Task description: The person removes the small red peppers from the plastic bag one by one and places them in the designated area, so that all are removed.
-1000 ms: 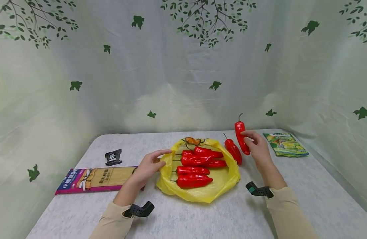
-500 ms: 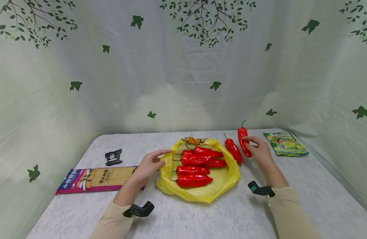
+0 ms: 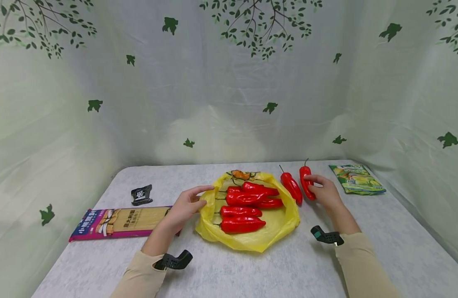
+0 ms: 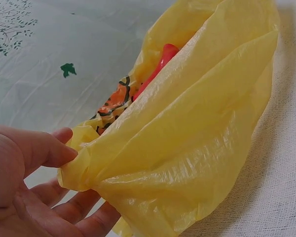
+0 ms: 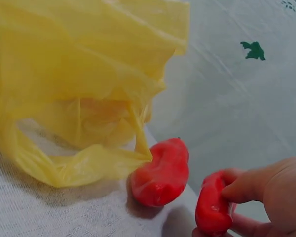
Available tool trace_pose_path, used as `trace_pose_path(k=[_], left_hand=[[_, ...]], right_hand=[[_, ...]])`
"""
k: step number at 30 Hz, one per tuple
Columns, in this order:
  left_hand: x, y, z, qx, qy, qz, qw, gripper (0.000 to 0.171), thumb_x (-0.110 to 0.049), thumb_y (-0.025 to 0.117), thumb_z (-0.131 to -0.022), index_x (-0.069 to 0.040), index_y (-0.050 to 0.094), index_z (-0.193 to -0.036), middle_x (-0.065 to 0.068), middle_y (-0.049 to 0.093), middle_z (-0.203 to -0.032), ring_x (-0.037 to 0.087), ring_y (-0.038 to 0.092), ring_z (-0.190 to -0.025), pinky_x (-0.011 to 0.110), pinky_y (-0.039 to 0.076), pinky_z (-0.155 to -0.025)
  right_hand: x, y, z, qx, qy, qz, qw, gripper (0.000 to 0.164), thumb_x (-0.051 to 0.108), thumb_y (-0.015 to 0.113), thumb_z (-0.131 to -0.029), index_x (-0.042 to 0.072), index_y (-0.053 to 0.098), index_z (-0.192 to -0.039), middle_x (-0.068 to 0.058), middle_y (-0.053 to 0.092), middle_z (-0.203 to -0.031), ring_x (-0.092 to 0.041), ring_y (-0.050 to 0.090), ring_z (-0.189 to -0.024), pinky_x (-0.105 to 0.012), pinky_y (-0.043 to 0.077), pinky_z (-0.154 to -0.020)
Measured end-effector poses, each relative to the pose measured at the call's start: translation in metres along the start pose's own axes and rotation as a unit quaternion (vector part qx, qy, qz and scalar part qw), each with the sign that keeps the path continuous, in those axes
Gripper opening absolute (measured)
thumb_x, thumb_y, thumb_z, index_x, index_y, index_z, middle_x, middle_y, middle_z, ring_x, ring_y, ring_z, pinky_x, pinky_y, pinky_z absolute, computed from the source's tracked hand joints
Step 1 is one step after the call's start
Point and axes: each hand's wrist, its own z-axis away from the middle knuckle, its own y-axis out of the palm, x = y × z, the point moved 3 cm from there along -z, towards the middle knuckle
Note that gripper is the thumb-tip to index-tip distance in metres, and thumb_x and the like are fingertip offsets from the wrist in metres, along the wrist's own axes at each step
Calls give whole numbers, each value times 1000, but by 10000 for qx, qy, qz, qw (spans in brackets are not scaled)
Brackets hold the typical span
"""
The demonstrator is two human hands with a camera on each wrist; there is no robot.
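A yellow plastic bag point(image 3: 247, 246) lies spread in the middle of the table, its mouth rolled wide, with several red chili peppers point(image 3: 242, 225) inside. My left hand point(image 3: 183, 210) pinches the bag's left rim between thumb and fingers, as the left wrist view shows. At the bag's right, my right hand point(image 3: 326, 194) holds a long red chili pepper point(image 5: 213, 207) by its side, stem pointing away, low at the tabletop. Between it and the bag lies another red chili pepper point(image 3: 291, 188), close against the rim.
A flat pack of noodles point(image 3: 136, 221) lies left, partly behind my left forearm. Beyond it sits a small black packet point(image 3: 141, 195). A green and yellow packet point(image 3: 357, 179) lies at the back right. A leaf-printed curtain point(image 3: 229, 103) surrounds the table's back and sides.
My right hand has lowered the held chili pepper and shifted it slightly right and toward me, down beside the other one. My left hand stays on the bag rim.
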Motion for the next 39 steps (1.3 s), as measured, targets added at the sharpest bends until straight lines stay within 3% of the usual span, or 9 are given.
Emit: trace_pose_path(k=[21, 28, 39], left_hand=[[-2, 0, -2, -105, -26, -73, 9999, 45, -3, 51, -99, -18, 57, -141, 8, 47, -152, 19, 57, -101, 24, 53, -82], [0, -1, -1, -138, -107, -192, 9997, 45, -5, 52, -99, -20, 57, -141, 7, 44, -156, 22, 57, -110, 27, 54, -91], [1, -1, -1, -140, -128, -118, 9998, 45, -5, 52, -99, -20, 58, -141, 8, 45, -155, 21, 57, -106, 26, 54, -87]], right_hand=[[-3, 3, -3, 158, -65, 863, 9961, 49, 13, 51, -100, 14, 47, -148, -22, 35, -157, -42, 39, -135, -49, 50, -105], [-6, 4, -3, 193, -166, 1014, 9945, 48, 14, 51, -100, 16, 48, -148, -21, 38, -155, -42, 40, -134, -49, 50, -105], [1, -1, 3, -241, -149, 990, 9947, 50, 22, 49, -100, 16, 45, -150, -23, 31, -159, -45, 31, -139, -56, 48, -105]])
